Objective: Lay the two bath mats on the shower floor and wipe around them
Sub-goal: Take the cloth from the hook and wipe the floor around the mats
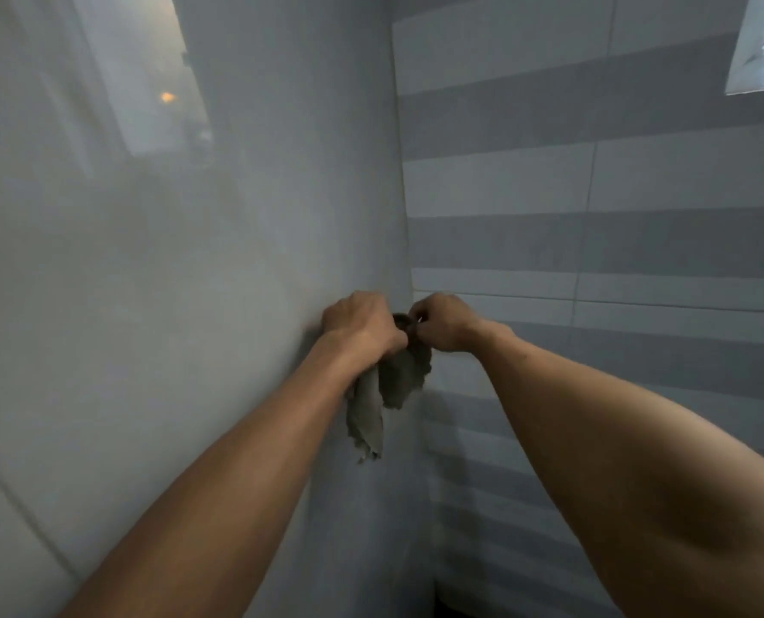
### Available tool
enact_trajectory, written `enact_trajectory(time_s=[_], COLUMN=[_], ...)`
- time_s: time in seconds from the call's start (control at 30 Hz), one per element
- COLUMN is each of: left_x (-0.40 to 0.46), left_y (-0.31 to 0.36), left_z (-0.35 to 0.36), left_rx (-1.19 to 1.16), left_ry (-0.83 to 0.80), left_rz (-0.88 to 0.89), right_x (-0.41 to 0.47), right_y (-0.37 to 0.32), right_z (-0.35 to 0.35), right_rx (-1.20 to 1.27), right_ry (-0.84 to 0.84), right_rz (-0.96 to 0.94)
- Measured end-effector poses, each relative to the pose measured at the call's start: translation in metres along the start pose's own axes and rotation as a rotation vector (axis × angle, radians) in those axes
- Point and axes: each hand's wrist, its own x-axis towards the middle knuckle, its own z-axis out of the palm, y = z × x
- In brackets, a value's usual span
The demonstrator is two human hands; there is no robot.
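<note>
While both hands work at the wall corner, the left hand [362, 325] and right hand [442, 323] close their fingers on a grey cloth [389, 385] hanging toward 6 o'clock. Neither mats nor floor appear; progress cannot be judged.

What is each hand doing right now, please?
Left hand: closed on the grey cloth.
Right hand: closed, pinching the cloth's top.
</note>
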Motion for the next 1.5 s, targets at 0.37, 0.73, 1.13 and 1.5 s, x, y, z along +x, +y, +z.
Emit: enact_trajectory(time_s=[0.37,0.73,1.13,1.5], left_x=[0.049,0.028,-0.06,-0.108], left_y=[0.09,0.268,0.434,0.46], left_z=[0.05,0.18,0.377,0.647], left_rx=[-0.351,-0.25,-0.054,0.017], left_ry=[-0.091,-0.388,-0.425,-0.712], left_rz=[0.268,0.719,1.072,1.181], right_x=[-0.066,-0.217,-0.369,-0.42], right_y=[0.121,0.299,0.484,0.606], right_z=[-0.08,-0.083,0.016,0.258], right_rx=[0.009,0.123,0.152,0.419], right_ry=[0.176,0.269,0.275,0.251], right_rz=[0.24,0.695,1.188,1.43])
